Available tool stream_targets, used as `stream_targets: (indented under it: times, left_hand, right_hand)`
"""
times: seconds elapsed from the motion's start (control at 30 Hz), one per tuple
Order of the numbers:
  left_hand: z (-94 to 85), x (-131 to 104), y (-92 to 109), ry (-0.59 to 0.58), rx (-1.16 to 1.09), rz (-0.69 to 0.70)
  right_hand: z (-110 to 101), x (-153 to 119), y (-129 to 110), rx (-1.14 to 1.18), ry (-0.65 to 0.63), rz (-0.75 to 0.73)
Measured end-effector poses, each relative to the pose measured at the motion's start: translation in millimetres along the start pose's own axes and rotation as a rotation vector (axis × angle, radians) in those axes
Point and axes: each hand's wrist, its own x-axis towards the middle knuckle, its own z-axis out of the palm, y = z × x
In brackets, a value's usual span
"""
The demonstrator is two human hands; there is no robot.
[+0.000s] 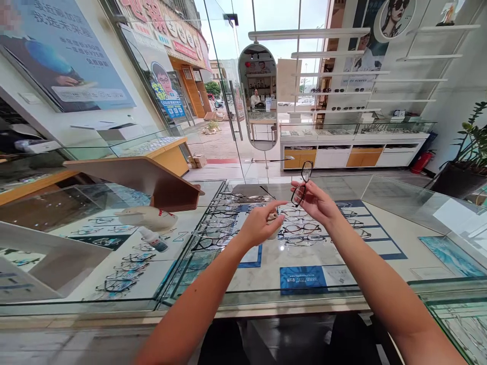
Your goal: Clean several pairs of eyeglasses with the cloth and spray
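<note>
Evidently, R hand (317, 203) has a black-framed pair of glasses (306, 172) pinched at the lower rim, fingertips close together, frame tipped nearly upright above the glass-topped counter (258, 286). L hand (258, 223) is alongside at approx. 8 o'clock, index pointed toward the frame, other fingers curled by a small pale item (272, 217); can't tell if it's gripped or how wide the fingers are. Poss. trouble: a loose pinch could drop the pair onto the display glasses (304, 228) at 6 o'clock, & a fingertip on a lens could smudge it. Farther out: blue-and-white card (304, 280), also approx. 6; white bottle (153, 239), approx. 8; oval mirror (257, 126), approx. 11.
</note>
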Motion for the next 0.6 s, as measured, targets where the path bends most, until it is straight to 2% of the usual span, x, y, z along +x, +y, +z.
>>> stream_targets:
  times: [0.1,0.2,0.4,0.5,0.6]
  left_hand:
    - [-9.3,-7,10,0.062,-0.089,-0.064]
    - [-25.0,-28,17,0.187,-0.294,-0.201]
    - [-67.8,-106,13,0.485,-0.787,-0.564]
    - [-92.6,-150,-1,0.662,-0.782,-0.667]
    - [-118.2,-187,-27,0.854,-0.598,-0.820]
  right_hand:
    - [-5,2,-5,0.045,0.040,-0.026]
    - [-9,3,-10,0.061,0.058,-0.039]
    - [-11,1,-11,0.018,0.061,-0.028]
    - [-12,1,-10,-0.001,0.049,-0.021]
    - [-11,1,-10,-0.018,0.052,-0.020]
